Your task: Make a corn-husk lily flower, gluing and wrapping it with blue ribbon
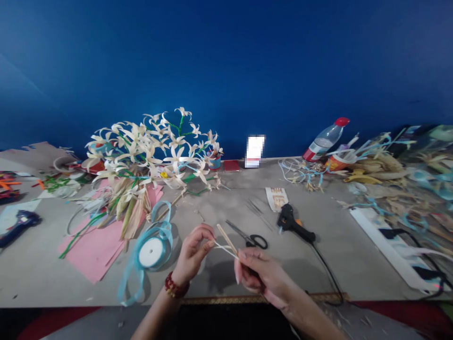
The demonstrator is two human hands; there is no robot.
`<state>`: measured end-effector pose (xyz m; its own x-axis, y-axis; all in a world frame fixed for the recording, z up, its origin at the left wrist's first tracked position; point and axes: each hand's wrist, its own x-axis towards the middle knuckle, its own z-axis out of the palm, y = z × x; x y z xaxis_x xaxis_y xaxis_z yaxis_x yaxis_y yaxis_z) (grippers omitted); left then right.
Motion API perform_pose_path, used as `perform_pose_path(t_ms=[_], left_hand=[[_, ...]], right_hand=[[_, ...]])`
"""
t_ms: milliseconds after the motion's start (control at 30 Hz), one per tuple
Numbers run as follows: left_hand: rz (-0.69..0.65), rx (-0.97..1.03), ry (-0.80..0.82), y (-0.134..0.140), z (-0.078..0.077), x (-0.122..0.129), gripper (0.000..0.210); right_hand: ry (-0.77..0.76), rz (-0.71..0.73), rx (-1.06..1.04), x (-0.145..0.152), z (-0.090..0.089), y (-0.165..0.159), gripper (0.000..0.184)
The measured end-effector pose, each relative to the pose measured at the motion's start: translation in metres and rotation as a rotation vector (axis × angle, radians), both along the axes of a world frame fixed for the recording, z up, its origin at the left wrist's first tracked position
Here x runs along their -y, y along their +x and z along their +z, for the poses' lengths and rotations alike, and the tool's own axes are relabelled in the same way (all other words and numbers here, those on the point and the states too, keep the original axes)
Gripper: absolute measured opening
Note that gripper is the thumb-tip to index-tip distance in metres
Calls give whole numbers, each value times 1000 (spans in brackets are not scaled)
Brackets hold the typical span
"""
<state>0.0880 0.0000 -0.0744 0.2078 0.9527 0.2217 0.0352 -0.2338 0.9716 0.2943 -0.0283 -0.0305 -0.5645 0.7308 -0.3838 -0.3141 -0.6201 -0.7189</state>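
My left hand, with a beaded bracelet at its wrist, pinches the end of a thin white strip. The strip stretches across to my right hand, closed around a slim tan wooden stick. Where strip and stick meet is partly hidden by the right fingers. Just beyond my hands lie scissors with black handles. Left of my left hand is a spool of light blue ribbon, partly unwound.
A bunch of white handmade flowers stands behind pink paper. A black glue gun lies at right with its cable, near a power strip. A bottle, a lit phone and dried husks are farther back.
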Motion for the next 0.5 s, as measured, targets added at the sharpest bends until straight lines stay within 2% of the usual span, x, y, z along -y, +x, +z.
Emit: perform_pose_path(t_ms=[167,400,467,500], left_hand=[[25,19,-3,-3,-2,-4,15],[133,106,-146,-15,-17,-8,17],[144,191,-225,-18,-17,-7,15],[143,255,-265,-19,-15,-5,14]], right_hand=[[-34,11,-66,-1,4,11,49],[17,-18,-62,6,23,43,52],[76,-127,7,2,27,58,53],[130,-237,79,-3,28,64,51]])
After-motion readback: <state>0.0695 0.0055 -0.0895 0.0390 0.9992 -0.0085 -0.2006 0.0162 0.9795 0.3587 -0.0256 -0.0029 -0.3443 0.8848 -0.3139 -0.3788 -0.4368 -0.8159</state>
